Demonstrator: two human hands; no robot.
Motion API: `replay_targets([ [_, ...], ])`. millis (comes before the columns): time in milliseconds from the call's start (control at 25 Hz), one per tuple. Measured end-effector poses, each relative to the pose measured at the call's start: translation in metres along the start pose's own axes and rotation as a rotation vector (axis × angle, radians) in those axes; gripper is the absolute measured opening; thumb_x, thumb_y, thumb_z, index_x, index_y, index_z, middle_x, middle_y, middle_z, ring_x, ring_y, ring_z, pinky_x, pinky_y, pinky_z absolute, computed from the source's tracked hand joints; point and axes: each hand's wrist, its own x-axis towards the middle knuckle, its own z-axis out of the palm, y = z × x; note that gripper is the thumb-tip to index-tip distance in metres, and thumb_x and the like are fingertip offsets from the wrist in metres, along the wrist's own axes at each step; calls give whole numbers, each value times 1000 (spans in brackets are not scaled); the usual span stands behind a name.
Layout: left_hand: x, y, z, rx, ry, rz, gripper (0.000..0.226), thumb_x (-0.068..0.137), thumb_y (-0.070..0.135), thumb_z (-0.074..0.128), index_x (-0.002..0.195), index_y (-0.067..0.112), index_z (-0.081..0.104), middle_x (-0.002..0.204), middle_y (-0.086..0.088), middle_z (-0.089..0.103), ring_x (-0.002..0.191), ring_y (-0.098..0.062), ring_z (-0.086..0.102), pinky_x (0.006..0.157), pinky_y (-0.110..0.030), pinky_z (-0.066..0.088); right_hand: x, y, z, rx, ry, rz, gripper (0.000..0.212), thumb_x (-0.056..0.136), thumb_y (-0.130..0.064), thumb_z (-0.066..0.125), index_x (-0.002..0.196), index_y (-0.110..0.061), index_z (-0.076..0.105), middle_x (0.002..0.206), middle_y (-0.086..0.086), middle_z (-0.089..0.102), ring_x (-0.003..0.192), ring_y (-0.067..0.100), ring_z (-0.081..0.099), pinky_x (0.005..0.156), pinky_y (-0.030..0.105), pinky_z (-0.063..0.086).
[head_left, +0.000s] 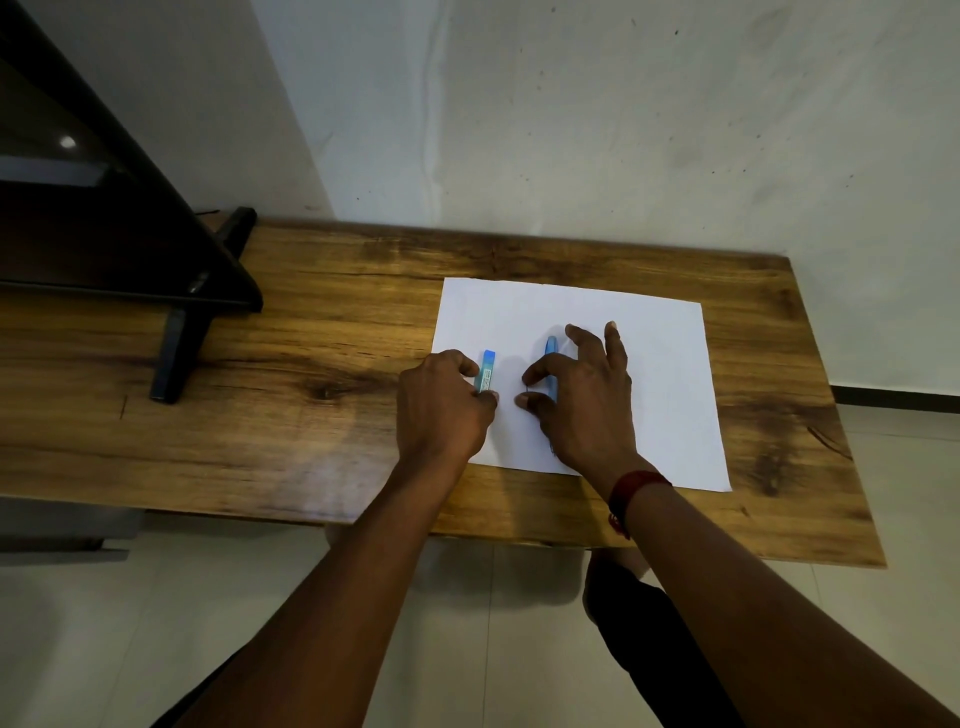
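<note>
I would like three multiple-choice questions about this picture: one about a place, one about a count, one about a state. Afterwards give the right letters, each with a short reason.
1. Where does the white sheet lie?
A. on a bed
B. on a chair
C. on the wooden table

2. How many blue things show on the sheet?
A. one
B. two
C. four

3. What does the left hand do?
A. it pinches the small blue box
B. it lies flat, away from everything
C. it hangs under the table

Answers:
1 C, because the sheet rests flat on the wood-grain top.
2 B, because there are the box and the blue pen, which lies partly under the right hand.
3 A, because its curled fingers close on the box's near end.
</note>
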Motion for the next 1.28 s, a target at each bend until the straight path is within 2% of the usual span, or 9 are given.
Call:
replay_targets([
  [200,1,0,0,1,-2,-4,40,73,30,80,107,14,65,103,-7,73,85,-18,69,55,-14,39,0,-1,0,54,22,17,21,80,-27,76,98,-20,71,148,13,43,144,36,18,115,45,17],
  [360,2,3,-4,5,17,-5,41,74,33,79,108,15,65,104,-7,72,86,-20,69,67,-25,51,2,2,-5,95,8,42,13,82,-28,74,92,-20,71,143,12,49,141,29,28,117,40,10],
  [520,-4,11,-6,64,117,68,34,78,33,74,108,19,67,105,-3,71,90,-18,66,67,-21,43,4,0,-19,181,-12,65,8,81,-26,75,85,-21,71,131,9,60,133,24,40,117,42,14],
  [640,-10,23,1,23,127,120,26,82,31,71,104,17,69,103,-3,72,89,-18,67,73,-23,48,5,6,-38,355,5,108,12,82,-26,73,75,-26,63,105,-10,66,112,12,52,98,26,34],
  [720,-15,31,11,-4,91,117,24,83,32,68,101,16,71,101,-2,73,88,-18,67,78,-25,51,6,14,-55,556,12,172,12,83,-25,72,74,-27,64,93,-21,62,94,-2,54,78,11,35],
  [800,-19,39,23,-23,58,96,30,83,40,67,99,15,71,97,-1,73,84,-17,67,78,-25,51,8,24,-69,721,34,227,7,84,-24,72,79,-25,67,92,-17,66,90,-9,56,71,6,38],
  [1000,-23,46,44,22,18,34,37,81,46,67,94,12,68,86,-3,68,70,-15,56,70,-21,42,9,37,-78,870,120,324,5,84,-23,72,84,-18,69,92,-8,70,95,1,60,77,19,42],
  [1160,-20,44,42,11,-20,45,28,83,37,68,88,10,71,75,-1,65,68,-14,59,73,-21,47,9,38,-78,915,109,351,5,85,-22,72,81,-19,69,88,-10,69,90,1,61,78,20,44],
  [1280,-23,42,33,11,-35,103,23,82,34,69,87,12,72,73,2,65,66,-14,61,71,-23,49,10,41,-83,1050,62,390,4,86,-20,70,83,-18,69,91,1,73,87,9,66,78,28,52],
])
